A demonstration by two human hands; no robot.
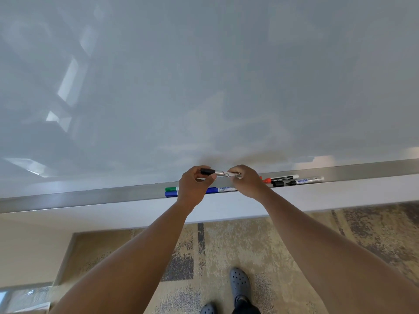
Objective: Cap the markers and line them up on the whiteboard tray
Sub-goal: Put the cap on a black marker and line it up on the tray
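I hold a black-capped marker [221,173] level in front of the whiteboard, just above the metal tray [90,198]. My left hand [194,186] pinches its black cap end; my right hand [247,182] grips the silver barrel end. On the tray below lie a green marker [171,189] and a blue marker [213,190], partly hidden by my hands. To the right lie a red-capped marker [280,178], a loose black cap [278,184] and an uncapped black-tipped marker [306,180].
The glossy whiteboard [204,87] fills the upper view. The tray runs across the whole width, rising to the right. Below is patterned carpet [226,250] with my grey clogs [240,284] near the bottom edge.
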